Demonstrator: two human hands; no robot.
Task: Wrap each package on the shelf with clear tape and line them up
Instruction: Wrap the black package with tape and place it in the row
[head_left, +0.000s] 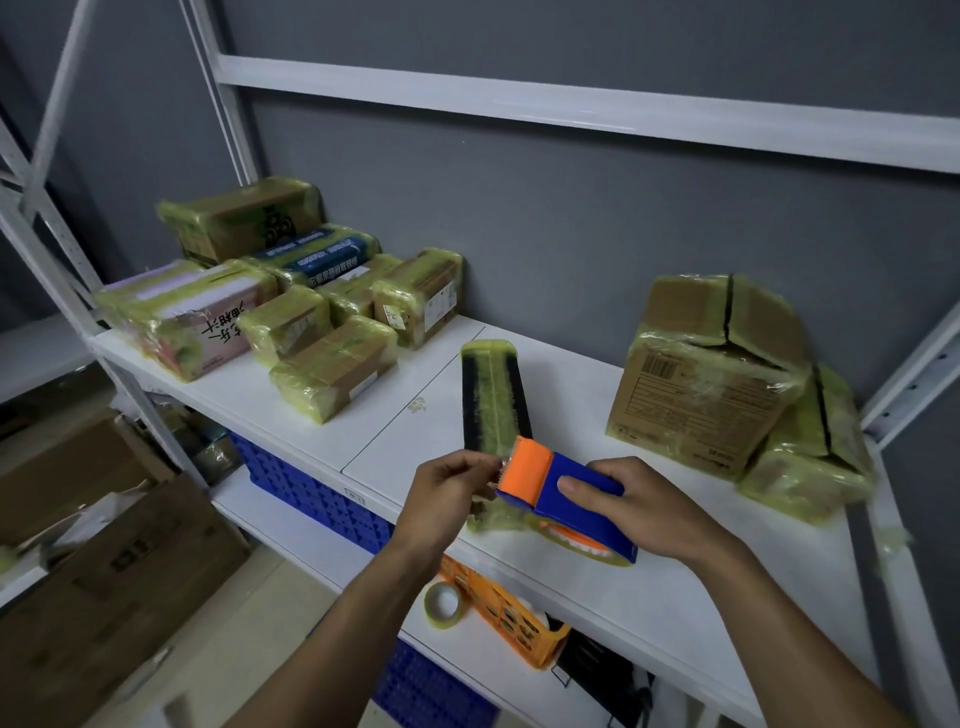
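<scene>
A long, narrow black package (493, 400), partly covered in yellowish clear tape, lies on the white shelf (649, 587) near its front edge. My right hand (639, 512) grips a blue and orange tape dispenser (566, 493) just over the package's near end. My left hand (449, 493) pinches the tape end at the dispenser's orange mouth. Several taped packages (291, 296) sit grouped at the shelf's back left. A large taped cardboard box (711, 374) leans on another taped box (815, 467) at the right.
A spare tape roll (443, 605) and an orange basket (514, 618) sit on the lower shelf, with a blue crate (317, 493) to their left. Brown cartons (104, 561) stand on the floor at left. White rack uprights (41, 218) frame the shelf.
</scene>
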